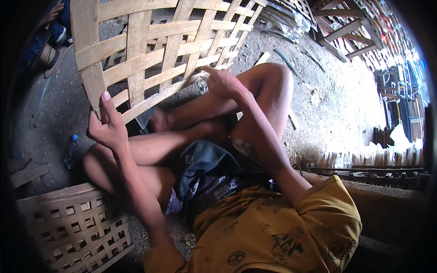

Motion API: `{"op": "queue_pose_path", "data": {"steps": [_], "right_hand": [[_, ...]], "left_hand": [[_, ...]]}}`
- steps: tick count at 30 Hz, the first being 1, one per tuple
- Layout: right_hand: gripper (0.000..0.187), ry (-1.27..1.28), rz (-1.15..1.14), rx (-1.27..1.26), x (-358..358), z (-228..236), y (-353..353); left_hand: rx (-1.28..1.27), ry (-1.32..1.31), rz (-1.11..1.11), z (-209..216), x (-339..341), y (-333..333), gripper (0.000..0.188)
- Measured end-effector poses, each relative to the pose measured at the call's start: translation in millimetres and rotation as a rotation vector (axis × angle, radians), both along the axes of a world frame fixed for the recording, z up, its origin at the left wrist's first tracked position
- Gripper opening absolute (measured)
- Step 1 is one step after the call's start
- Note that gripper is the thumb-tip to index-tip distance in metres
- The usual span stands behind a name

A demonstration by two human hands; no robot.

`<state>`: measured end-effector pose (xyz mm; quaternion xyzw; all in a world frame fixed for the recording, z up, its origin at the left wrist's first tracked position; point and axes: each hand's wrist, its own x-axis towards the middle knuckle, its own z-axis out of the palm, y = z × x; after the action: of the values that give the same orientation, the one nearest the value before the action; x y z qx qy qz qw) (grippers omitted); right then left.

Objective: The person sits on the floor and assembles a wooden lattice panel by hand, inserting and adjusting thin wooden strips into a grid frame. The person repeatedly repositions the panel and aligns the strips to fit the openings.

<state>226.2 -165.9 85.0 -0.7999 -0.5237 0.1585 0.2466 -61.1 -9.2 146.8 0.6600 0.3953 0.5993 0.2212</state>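
With left hand [109, 131], gripping the near left corner of a woven slat lattice [136, 68], with thumb laid against its face. With right hand [223, 83], reaching to the lower edge with index finger extended; cannot tell whether holding. Found lattice tilted, raised ahead of folded legs [268, 88]. Noted at lower left: slat basket [59, 195], with blue-capped bottle [72, 152] just beyond.
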Motion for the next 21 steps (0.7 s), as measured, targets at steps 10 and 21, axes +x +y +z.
{"op": "queue_pose_path", "data": {"steps": [10,21], "right_hand": [[0.025,-0.601,0.125,-0.110,-6.1,-30.3,27.5],[0.019,-0.335,-0.053,0.011,-1.1,2.2,-4.0]], "left_hand": [[-0.053,-0.007,-0.027,-7.5,-3.4,0.6,0.035],[-0.018,-0.002,0.005,-15.8,-7.2,9.6,0.039]]}}
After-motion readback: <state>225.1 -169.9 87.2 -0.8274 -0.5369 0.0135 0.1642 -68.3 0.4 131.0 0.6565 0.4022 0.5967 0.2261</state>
